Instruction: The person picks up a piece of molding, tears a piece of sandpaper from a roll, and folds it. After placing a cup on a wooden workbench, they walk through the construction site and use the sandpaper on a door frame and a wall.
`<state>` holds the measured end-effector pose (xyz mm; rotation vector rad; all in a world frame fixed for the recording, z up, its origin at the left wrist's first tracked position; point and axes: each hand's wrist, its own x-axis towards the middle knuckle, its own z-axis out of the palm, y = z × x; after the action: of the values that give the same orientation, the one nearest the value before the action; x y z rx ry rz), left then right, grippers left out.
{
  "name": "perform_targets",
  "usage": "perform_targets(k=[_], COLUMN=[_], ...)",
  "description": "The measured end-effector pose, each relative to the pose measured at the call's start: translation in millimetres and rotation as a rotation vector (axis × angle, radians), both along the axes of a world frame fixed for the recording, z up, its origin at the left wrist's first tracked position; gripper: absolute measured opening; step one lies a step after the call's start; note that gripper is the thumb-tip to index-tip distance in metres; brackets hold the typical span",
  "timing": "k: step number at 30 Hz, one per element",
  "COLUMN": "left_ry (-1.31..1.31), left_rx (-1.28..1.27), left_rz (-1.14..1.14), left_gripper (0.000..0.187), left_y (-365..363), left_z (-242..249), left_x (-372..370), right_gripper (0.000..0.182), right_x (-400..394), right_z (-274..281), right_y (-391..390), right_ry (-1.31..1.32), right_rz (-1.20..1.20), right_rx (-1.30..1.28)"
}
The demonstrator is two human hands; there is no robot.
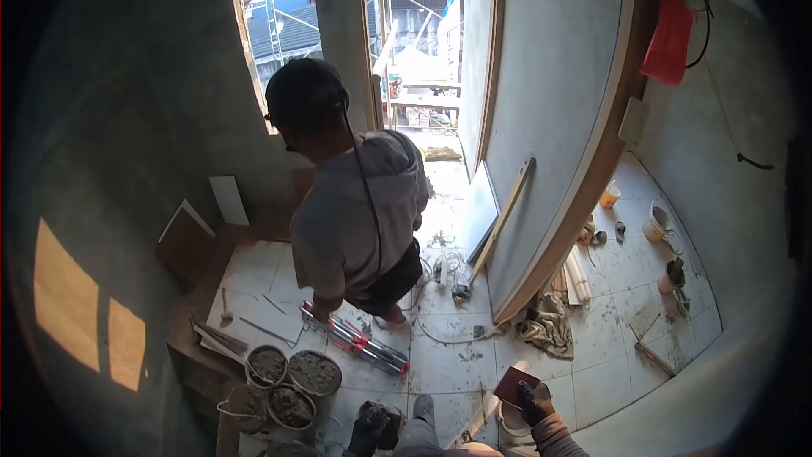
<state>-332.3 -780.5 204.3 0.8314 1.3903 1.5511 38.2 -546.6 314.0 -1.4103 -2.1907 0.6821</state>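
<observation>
My right hand [534, 404], in a dark glove, grips a flat dark red square piece [513, 384] by its edge. Below it, partly hidden by the hand and sleeve, is a pale bucket [512, 420]. At the bottom centre my left hand [369, 430], also gloved, is closed at a dark brown object [392, 428] whose kind I cannot make out. To the left of that hand stand buckets of grey mortar, the nearest being a round bucket [292, 407].
A co-worker [359, 203] faces away, one hand at a long red and silver tool [359, 340] on the floor. A wooden straightedge [507, 211] leans on the wall. A crumpled cloth [548, 327] and cables [448, 334] lie on the tiles. Several containers, including a pail [656, 222], stand right.
</observation>
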Motion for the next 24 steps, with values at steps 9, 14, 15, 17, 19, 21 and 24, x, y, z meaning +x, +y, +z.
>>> perform_targets(k=[9, 14, 15, 17, 19, 21, 24], left_ry=[0.176, -0.2, -0.269, -0.3, -0.319, -0.399, -0.143], left_rx=[-0.174, -0.298, -0.259, -0.287, -0.299, -0.416, -0.358], left_rz=[-0.172, -0.103, -0.088, -0.072, -0.049, -0.108, -0.197], left_gripper=[0.032, 0.043, 0.043, 0.041, 0.041, 0.039, 0.036], left_y=[142.6, 193.2, 204.4, 226.2, 261.0, 304.8, 373.9], left_z=[65.8, 106.5, 98.4, 94.8, 98.1, 100.5, 93.7], left_x=[-115.5, -116.3, -115.1, -104.3, -99.0, -98.0, -110.3], right_gripper=[0.029, 0.042, 0.039, 0.036, 0.034, 0.034, 0.033], right_x=[-30.0, -95.7, -100.7, -109.5, -122.1, -136.5, -149.7], right_z=[-17.3, 27.5, 7.1, -23.0, -47.0, -50.1, -48.9], right_y=[56.5, 99.0, 115.4, 150.0, 193.5, 234.3, 297.9], right_ry=[-0.122, -0.198, -0.161, -0.127, -0.013, 0.018, 0.034], right_rz=[-0.083, -0.016, 0.0, -0.005, 0.074, 0.073, 0.061], right_rx=[0.198, -0.009, 0.049, 0.052, 0.092, 0.121, 0.053])
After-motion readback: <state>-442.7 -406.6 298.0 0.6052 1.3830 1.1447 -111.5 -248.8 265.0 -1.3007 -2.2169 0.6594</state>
